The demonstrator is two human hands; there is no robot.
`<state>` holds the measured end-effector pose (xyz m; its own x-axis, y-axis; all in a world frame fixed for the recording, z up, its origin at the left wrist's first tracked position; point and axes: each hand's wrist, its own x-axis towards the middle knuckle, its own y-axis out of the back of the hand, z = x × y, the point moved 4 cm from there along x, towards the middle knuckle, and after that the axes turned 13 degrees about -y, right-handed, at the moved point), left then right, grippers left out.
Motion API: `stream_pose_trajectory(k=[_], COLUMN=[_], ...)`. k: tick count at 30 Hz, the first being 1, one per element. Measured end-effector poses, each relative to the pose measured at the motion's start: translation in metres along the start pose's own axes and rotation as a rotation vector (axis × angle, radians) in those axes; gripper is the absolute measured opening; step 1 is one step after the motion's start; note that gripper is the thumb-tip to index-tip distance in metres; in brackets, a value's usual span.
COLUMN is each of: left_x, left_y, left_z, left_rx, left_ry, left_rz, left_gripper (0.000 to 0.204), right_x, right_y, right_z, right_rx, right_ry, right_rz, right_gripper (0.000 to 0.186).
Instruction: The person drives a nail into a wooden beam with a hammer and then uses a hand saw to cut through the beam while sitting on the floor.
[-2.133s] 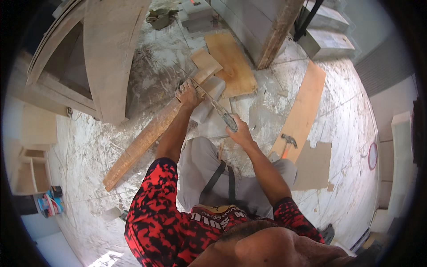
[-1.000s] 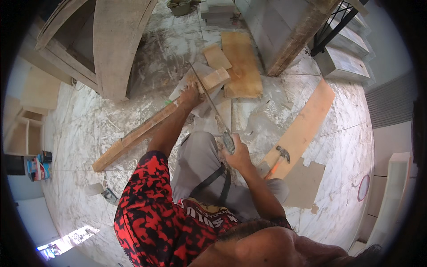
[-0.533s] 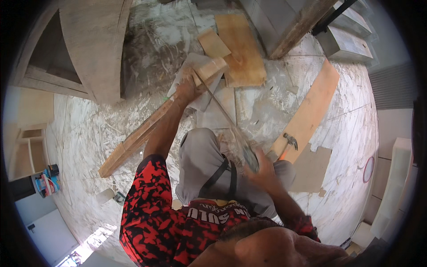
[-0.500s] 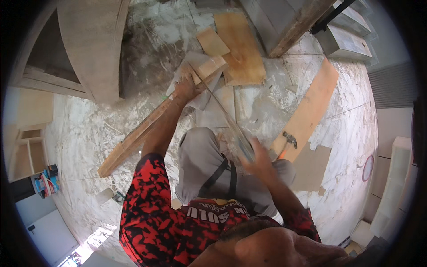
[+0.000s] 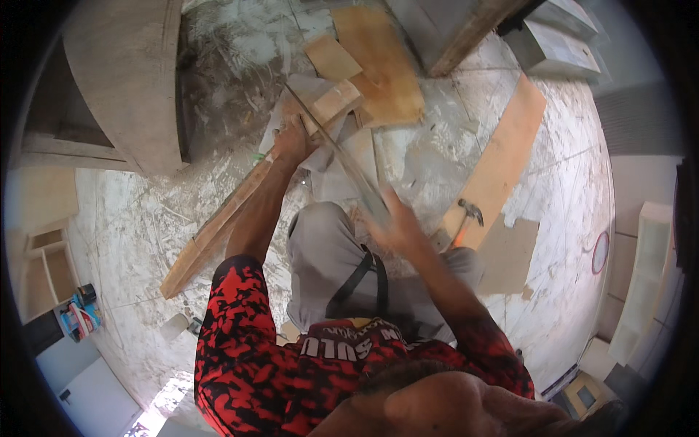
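Observation:
A long wooden beam (image 5: 211, 231) runs slantwise from the lower left up to its far end past my left hand. My left hand (image 5: 293, 141) is clamped round the beam close to that far end. Across the wood, just beyond my left fingers, lies the blade of a handsaw (image 5: 336, 149). My right hand (image 5: 397, 227), smeared by motion, is closed on the saw's handle end, above my bent right knee. Under the beam's far end is a pale sheet (image 5: 280, 109).
Plywood pieces (image 5: 386, 73) lie on the dusty floor ahead. To the right, a claw hammer (image 5: 470, 211) rests on a long plywood strip (image 5: 502, 160) beside a grey-brown sheet (image 5: 510, 255). A large curved panel (image 5: 124, 73) stands at far left; a wooden post (image 5: 480, 40) is at the back.
My right hand and the saw have shifted forward and left, so the blade reaches further past the beam. My left hand keeps its grip. The whole view has moved slightly.

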<state>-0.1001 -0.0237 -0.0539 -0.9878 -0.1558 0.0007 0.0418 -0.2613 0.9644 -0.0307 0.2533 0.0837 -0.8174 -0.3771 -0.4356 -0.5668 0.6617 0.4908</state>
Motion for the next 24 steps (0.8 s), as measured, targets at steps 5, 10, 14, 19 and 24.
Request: stream_pose_trajectory(k=[5,10,14,19,24], left_x=[0.021,0.002,0.013,0.012,0.003], left_y=[-0.019,0.006,0.004,-0.024,0.011], left_z=[-0.03,-0.022,-0.003,-0.041,-0.011], left_rx=[-0.196,-0.077,-0.071,-0.056,-0.027], left_ry=[0.034,0.086,0.061,-0.015,0.033], left_rz=[-0.185,-0.107,-0.14,-0.035,-0.135], left_gripper=[0.102,0.104,0.103,0.098,0.095], right_x=[0.082,-0.09,-0.016,0.115,-0.079], right_y=[-0.04,0.032,0.006,-0.045,0.024], right_z=[-0.044,0.044,0.024,-0.048,0.043], right_rx=[-0.125,0.037,0.062,-0.078,0.026], right_ry=[0.097,0.077,0.271,0.182,0.092], right_rz=[0.083,-0.046,0.113,0.096,-0.034], right_gripper=[0.053,0.059,0.061,0.051,0.059])
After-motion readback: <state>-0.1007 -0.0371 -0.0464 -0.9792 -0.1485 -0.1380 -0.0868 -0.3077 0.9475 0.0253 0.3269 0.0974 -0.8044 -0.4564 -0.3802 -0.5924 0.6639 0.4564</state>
